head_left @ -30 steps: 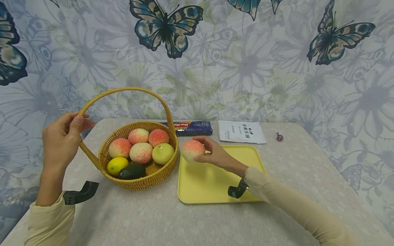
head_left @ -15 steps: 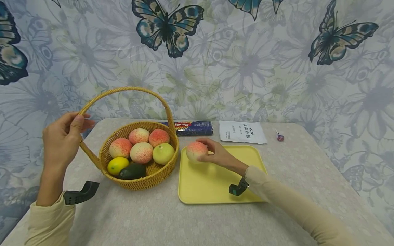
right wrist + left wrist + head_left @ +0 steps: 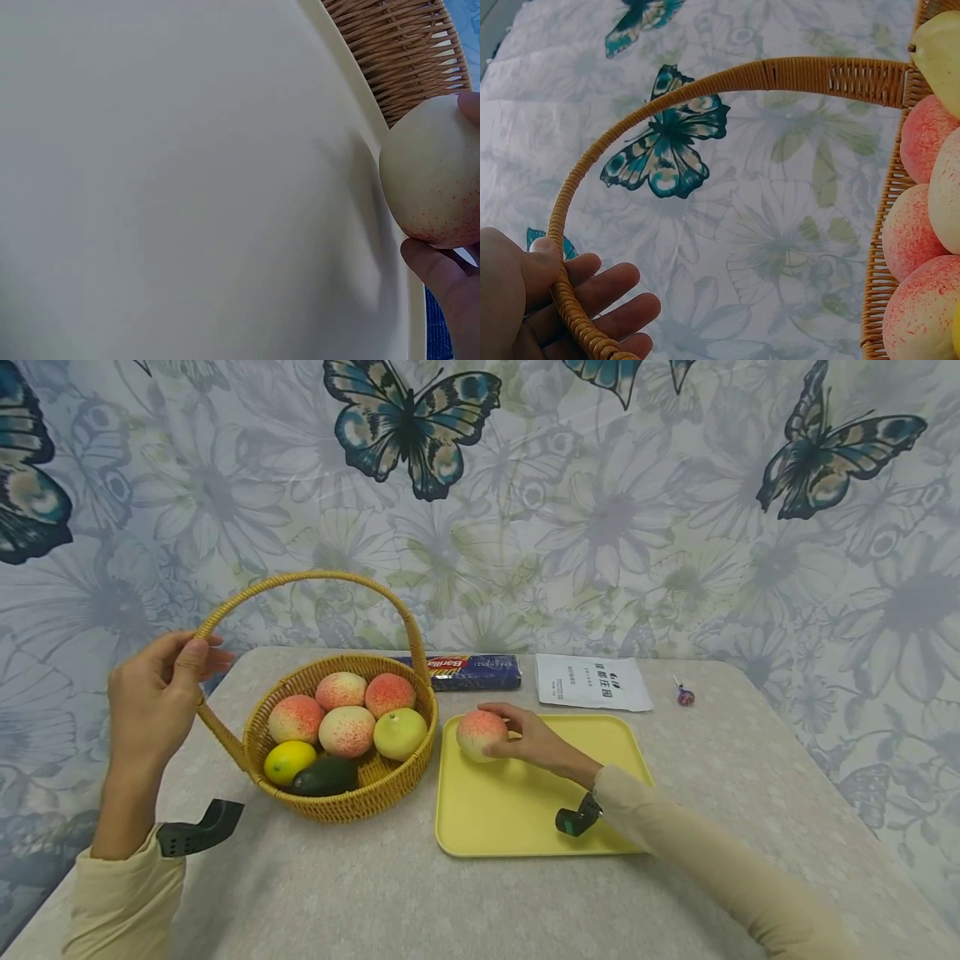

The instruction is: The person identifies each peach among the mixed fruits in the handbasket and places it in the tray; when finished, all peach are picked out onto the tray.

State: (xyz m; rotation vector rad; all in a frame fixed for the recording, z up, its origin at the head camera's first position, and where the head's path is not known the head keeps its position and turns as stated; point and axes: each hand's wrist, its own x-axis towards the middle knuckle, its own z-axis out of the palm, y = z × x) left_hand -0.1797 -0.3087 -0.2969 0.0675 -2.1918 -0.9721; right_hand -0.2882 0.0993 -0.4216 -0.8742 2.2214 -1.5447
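Peach (image 3: 477, 735) farther from basket (image 3: 352, 808), right grip (image 3: 536, 742) shifted along, both perhaps lower over tray (image 3: 510, 818)

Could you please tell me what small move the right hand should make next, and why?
I would probably ease the peach gently down onto the yellow tray: the right hand grips it over the far-left corner, with bare tray beside it. Whether it touches the tray is unclear.

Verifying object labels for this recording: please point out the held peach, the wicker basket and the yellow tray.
Held peach (image 3: 477, 735), head view, its exposed side.
Wicker basket (image 3: 351, 808), head view, its front wall.
Yellow tray (image 3: 510, 814), head view, its bare floor.
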